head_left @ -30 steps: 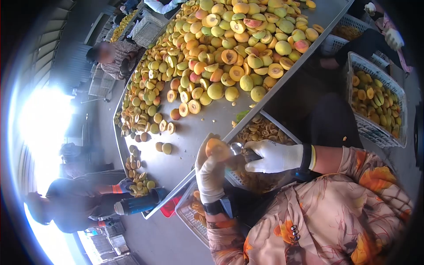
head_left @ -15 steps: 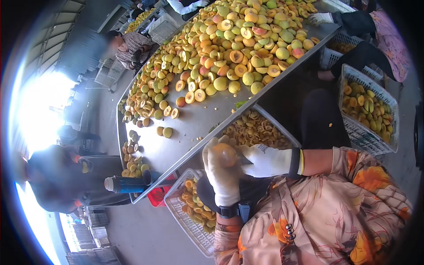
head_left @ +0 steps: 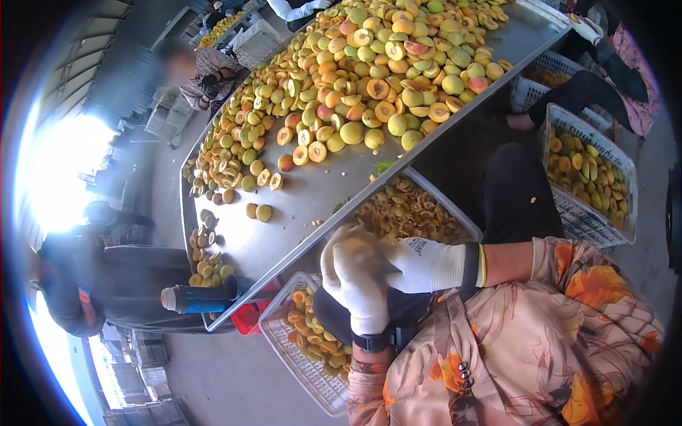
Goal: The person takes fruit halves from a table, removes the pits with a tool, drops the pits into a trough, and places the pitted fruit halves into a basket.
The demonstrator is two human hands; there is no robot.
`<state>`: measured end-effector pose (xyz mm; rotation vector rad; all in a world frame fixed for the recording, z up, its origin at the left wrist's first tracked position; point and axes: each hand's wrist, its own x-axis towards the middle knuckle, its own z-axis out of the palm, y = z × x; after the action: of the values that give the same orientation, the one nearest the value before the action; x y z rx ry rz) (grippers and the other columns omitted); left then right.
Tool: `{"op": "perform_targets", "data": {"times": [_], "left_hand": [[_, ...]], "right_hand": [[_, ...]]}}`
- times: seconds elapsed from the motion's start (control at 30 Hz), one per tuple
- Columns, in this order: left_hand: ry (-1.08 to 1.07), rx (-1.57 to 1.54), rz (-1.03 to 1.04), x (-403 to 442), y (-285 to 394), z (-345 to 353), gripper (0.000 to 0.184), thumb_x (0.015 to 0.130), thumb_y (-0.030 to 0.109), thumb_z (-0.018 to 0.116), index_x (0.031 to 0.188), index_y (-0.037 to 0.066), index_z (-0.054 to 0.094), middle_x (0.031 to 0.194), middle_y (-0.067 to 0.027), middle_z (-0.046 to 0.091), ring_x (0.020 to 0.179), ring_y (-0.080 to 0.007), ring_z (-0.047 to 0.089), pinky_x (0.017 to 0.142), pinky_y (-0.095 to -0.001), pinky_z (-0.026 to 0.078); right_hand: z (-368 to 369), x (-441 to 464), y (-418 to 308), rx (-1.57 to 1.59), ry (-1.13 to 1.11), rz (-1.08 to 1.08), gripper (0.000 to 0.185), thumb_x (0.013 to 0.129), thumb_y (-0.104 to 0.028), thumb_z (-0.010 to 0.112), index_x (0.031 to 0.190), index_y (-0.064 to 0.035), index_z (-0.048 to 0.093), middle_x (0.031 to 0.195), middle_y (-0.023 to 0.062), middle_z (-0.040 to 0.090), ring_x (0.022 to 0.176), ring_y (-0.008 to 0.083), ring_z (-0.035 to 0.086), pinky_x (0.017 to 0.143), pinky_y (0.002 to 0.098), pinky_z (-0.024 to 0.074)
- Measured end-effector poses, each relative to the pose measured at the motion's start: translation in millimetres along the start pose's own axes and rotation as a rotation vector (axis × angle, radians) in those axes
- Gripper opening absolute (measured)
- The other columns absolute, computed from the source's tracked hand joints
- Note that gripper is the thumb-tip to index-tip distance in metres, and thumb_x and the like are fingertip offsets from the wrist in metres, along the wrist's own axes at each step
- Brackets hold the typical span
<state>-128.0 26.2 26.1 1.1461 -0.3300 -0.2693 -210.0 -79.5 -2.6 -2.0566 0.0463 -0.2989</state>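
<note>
My left hand (head_left: pixel 354 273), in a white glove, is curled with its fingers wrapped round something mostly hidden and blurred. My right hand (head_left: pixel 415 264), also gloved, presses against it from the right, its fingers closed and partly covered. Both hands are together just below the metal table's edge (head_left: pixel 312 240). Whole and halved yellow-green and orange fruits (head_left: pixel 352 133) are heaped on the table. Behind my hands, a crate of fruit pieces (head_left: pixel 405 209) sits under the table edge. Another crate of halved fruit (head_left: pixel 305 330) is at the lower left of my hands.
On the right stands a crate of fruit halves (head_left: pixel 590 174), with another crate (head_left: pixel 543 74) above it. A blue cylinder (head_left: pixel 195 299) and a red container (head_left: pixel 246 318) are at the table's lower left corner. People work at the left, upper left and upper right.
A second ago an orange fruit showed in my left hand and a metal tool in my right. Since then both hands have come together and moved lower; fruit and tool are now hidden.
</note>
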Motion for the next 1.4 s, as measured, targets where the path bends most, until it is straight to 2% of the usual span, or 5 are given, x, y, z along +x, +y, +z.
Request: {"op": "perform_targets", "data": {"times": [0.33, 0.8, 1.0, 1.1, 1.4], "left_hand": [[0.048, 0.082, -0.058, 14.7, 0.8, 7.6, 0.028, 0.104, 0.022, 0.052, 0.114, 0.0, 0.065, 0.094, -0.0147, 0.07, 0.078, -0.0195, 0.065, 0.066, -0.0292, 0.053], [0.04, 0.074, -0.064, 26.0, 1.0, 15.6, 0.028, 0.103, 0.024, 0.054, 0.113, 0.001, 0.065, 0.09, -0.0132, 0.068, 0.072, -0.0178, 0.061, 0.066, -0.0293, 0.051], [-0.067, 0.091, 0.042, 37.2, -17.5, 2.3, 0.026, 0.103, 0.022, 0.055, 0.112, 0.0, 0.065, 0.086, -0.0132, 0.067, 0.07, -0.0183, 0.059, 0.066, -0.0308, 0.052], [-0.015, 0.059, -0.03, 36.6, -19.1, 7.4, 0.025, 0.103, 0.022, 0.055, 0.111, 0.001, 0.065, 0.086, -0.0138, 0.067, 0.069, -0.0195, 0.06, 0.066, -0.0329, 0.053], [0.01, 0.066, -0.034, 40.9, -22.8, 18.0, 0.026, 0.103, 0.022, 0.054, 0.111, -0.001, 0.064, 0.095, -0.0153, 0.07, 0.077, -0.0248, 0.067, 0.07, -0.0384, 0.057]], "right_hand": [[11.4, 24.1, 20.3, 0.215, 0.058, -0.318, 0.027, 0.091, -0.012, 0.058, 0.114, 0.0022, 0.058, 0.086, 0.0223, 0.068, 0.072, 0.0416, 0.069, 0.065, 0.0504, 0.0539], [-1.8, 29.2, 20.6, 0.231, 0.019, -0.268, 0.024, 0.087, -0.012, 0.061, 0.108, 0.0, 0.06, 0.083, 0.0216, 0.067, 0.065, 0.038, 0.068, 0.062, 0.0467, 0.0547], [-62.2, 43.1, -12.3, 0.492, -0.669, 0.502, 0.027, 0.089, -0.013, 0.062, 0.112, 0.002, 0.059, 0.083, 0.0181, 0.068, 0.07, 0.0336, 0.067, 0.07, 0.0422, 0.0563], [-33.5, 41.8, 20.0, 0.353, -0.364, -0.099, 0.024, 0.09, -0.013, 0.061, 0.11, 0.0021, 0.062, 0.084, 0.0188, 0.068, 0.077, 0.0333, 0.068, 0.074, 0.0395, 0.0564], [-35.8, 42.9, 32.3, 0.388, -0.404, 0.044, 0.02, 0.092, -0.011, 0.058, 0.105, 0.0029, 0.062, 0.09, 0.0215, 0.07, 0.084, 0.0323, 0.07, 0.076, 0.0406, 0.0551]]}}
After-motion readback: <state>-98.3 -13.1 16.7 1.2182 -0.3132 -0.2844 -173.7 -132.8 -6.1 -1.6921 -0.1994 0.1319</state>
